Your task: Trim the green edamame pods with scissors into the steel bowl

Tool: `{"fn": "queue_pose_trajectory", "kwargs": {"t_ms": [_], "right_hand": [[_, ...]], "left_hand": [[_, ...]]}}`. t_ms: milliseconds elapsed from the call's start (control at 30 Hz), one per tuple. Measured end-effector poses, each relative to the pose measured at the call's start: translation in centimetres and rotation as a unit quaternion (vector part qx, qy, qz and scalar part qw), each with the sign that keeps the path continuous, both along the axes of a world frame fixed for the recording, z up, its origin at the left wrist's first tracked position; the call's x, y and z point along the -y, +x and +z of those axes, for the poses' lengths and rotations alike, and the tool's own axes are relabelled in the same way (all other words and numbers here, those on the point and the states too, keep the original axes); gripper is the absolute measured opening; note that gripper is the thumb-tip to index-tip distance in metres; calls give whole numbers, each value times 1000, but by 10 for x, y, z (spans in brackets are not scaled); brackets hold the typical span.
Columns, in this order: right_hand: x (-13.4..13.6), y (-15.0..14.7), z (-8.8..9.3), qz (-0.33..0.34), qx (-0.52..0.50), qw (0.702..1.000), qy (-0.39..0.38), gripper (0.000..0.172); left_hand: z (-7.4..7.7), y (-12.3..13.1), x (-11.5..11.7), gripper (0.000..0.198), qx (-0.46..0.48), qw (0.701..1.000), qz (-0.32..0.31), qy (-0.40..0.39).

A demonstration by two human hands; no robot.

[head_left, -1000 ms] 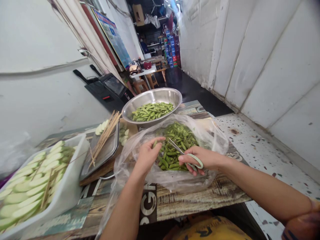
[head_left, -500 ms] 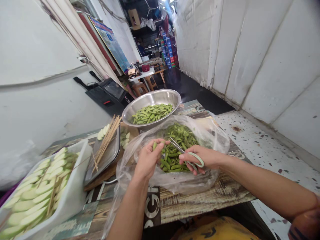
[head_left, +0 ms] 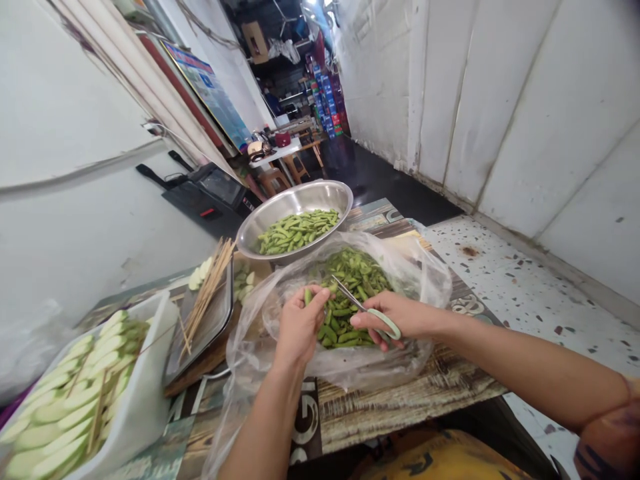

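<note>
My left hand pinches a green edamame pod above the near left side of a clear plastic bag. In my right hand is a pair of scissors with pale green handles, its blades pointing up and left toward the pod. The blades look closed together and stay a little apart from my left fingers. Beneath both hands, loose edamame pods fill the open bag. Just beyond it stands a wide steel bowl with more pods inside.
On the left, a white plastic tub holds skewered pale green slices. A metal tray with wooden skewers lies between tub and bag. The patterned table ends at my lap. A black machine stands by the wall.
The scissor blades have closed and shifted slightly away from my left fingers. The whole view has swung a little, moving the surroundings leftward. My left hand still pinches a pod.
</note>
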State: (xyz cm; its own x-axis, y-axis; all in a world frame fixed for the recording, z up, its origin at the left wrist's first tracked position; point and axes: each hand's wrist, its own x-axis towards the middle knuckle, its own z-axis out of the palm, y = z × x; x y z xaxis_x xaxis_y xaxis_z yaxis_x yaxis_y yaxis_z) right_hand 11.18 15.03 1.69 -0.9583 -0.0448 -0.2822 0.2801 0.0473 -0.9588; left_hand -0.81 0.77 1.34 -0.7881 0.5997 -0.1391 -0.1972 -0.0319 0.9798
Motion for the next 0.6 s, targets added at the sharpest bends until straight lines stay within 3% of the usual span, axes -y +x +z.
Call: {"fn": "queue_pose_trajectory", "kwargs": {"t_ms": [167,367,500,600], "right_hand": [[1,2,5,-2,-3,1000,17,46],[4,0,-4,-38,-10,998,53,47],[3,-4,-7,-80,9,996,25,44],[0,-6,-5,-98,16,995,3,44]], "left_hand": [[1,5,-2,34,3,1000,-8,-22],[2,0,0,30,31,999,-34,-7],[2,-22,5,14,141,987,-35,73],[0,-41,8,11,240,963,9,126]]}}
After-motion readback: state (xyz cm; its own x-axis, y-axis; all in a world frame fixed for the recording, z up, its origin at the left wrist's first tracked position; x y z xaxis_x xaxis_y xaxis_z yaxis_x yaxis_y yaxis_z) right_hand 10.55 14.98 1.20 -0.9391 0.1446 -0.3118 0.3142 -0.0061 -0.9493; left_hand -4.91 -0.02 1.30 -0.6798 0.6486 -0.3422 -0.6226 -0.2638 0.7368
